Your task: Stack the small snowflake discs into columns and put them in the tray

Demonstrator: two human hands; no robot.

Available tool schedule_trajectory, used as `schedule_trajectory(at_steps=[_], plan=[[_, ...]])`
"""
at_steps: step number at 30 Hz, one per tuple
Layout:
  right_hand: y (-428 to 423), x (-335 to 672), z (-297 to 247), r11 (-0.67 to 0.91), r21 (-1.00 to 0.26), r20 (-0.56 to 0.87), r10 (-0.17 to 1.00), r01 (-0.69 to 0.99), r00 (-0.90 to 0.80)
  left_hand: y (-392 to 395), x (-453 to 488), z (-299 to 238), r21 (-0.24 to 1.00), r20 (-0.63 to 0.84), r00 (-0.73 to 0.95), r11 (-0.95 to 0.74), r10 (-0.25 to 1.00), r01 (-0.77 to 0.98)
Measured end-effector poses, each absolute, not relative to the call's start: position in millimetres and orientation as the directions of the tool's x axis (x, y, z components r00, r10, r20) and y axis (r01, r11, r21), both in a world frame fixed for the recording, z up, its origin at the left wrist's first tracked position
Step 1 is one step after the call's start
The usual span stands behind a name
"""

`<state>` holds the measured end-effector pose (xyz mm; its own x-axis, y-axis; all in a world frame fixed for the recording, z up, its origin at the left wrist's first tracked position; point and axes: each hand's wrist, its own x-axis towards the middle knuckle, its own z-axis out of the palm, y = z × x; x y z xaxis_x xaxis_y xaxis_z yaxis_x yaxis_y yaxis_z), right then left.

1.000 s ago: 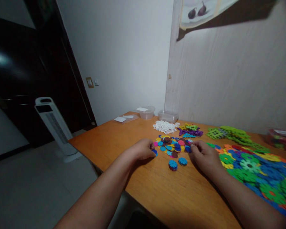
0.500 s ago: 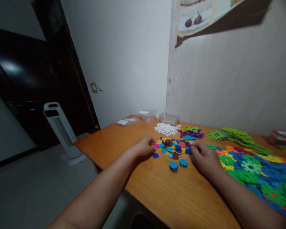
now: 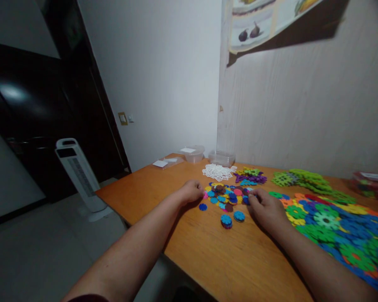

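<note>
The heap of small round pieces lies between your hands, and you seem to be picking through it, so the next move likely calls for a light pinch on just one. The pink piece is right by the fingertips of your curled left hand, and the heap's other edge is right by the bent fingers of your right hand, but I can't tell if either is pinching anything. Nearer you sits a blue-topped stack.
</note>
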<state>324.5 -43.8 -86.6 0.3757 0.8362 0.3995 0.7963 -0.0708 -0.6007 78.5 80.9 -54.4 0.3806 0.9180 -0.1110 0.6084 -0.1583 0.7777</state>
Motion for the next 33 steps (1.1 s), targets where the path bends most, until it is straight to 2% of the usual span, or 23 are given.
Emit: schedule_trajectory(at_steps=[6, 9, 13, 20, 28, 33], plan=[[-43.1, 324.7, -86.4, -0.082, -0.584, 0.398, 0.838, 0.808, 0.373, 79.2, 62.2, -51.7, 0.895, -0.278, 0.470, 0.048, 0.838, 0.444], [-43.8, 323.6, -85.5, -0.089, -0.593, 0.387, 0.840, 0.800, 0.381, 71.2, 55.6, -49.9, 0.873, -0.324, 0.466, 0.071, 0.823, 0.482], [-44.4, 323.2, -85.2, -0.088, -0.597, 0.382, 0.843, 0.798, 0.379, 57.4, 54.2, -46.4, 0.801, -0.348, 0.451, 0.010, 0.822, 0.599], [-43.4, 324.9, -86.9, -0.068, -0.578, 0.399, 0.846, 0.814, 0.354, 50.0, 61.7, -44.6, 0.673, -0.222, 0.413, -0.168, 0.883, 0.721], [-40.8, 327.4, -89.4, -0.068, -0.590, 0.386, 0.851, 0.805, 0.355, 66.7, 79.5, -63.4, 0.755, -0.026, 0.454, -0.280, 0.891, 0.593], [-40.3, 327.5, -90.0, -0.074, -0.588, 0.383, 0.851, 0.805, 0.358, 72.4, 91.8, -67.3, 0.702, 0.000, 0.492, -0.351, 0.870, 0.620]])
